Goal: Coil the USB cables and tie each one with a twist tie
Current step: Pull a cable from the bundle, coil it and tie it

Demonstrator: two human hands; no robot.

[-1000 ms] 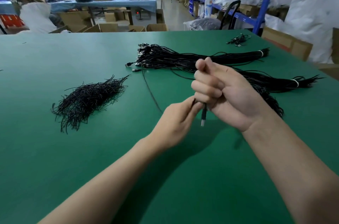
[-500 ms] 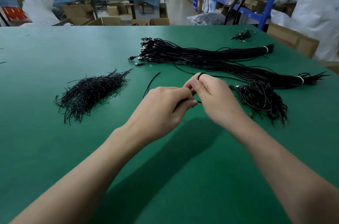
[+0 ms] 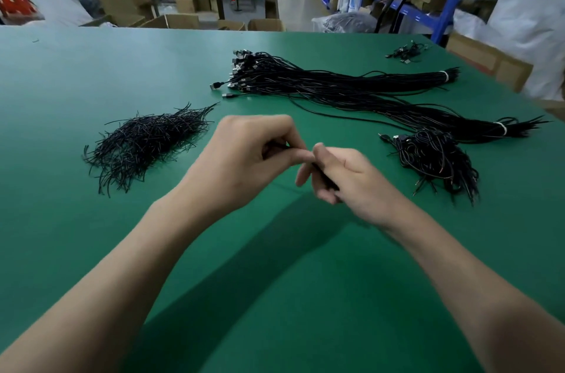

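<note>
1. Over the middle of the green table (image 3: 76, 73), the two hands meet. The right hand (image 3: 351, 183) has its fingers curled round a small dark coil of USB cable (image 3: 324, 178), and the thumb lies along the top.
2. Just beside it, the left hand (image 3: 247, 158) is bent into a loose fist. Its thumb and forefinger pinch a dark strand that seems to be the loose run of the same cable, though blur hides the exact contact.
3. Risk: no tie is on this coil as far as I can see, so if the right hand eases its hold the loops would likely spring open.
4. Risk: the twist ties (image 3: 143, 146) lie well apart to the left. Reaching for one would leave the coil to one hand, and tangled ties may lift out several at once.
5. Risk: a plug left sticking out could snag when the coil joins the heap.
6. Count: two hands and one cable held.
7. Count: two long bundles, the far bundle (image 3: 336, 82) and the near bundle (image 3: 434, 117), each banded white near its right end.
8. Count: one heap of coiled cables (image 3: 434, 158) at the right, one heap of ties too many to number, and one small cluster (image 3: 406, 51) at the far edge.
</note>
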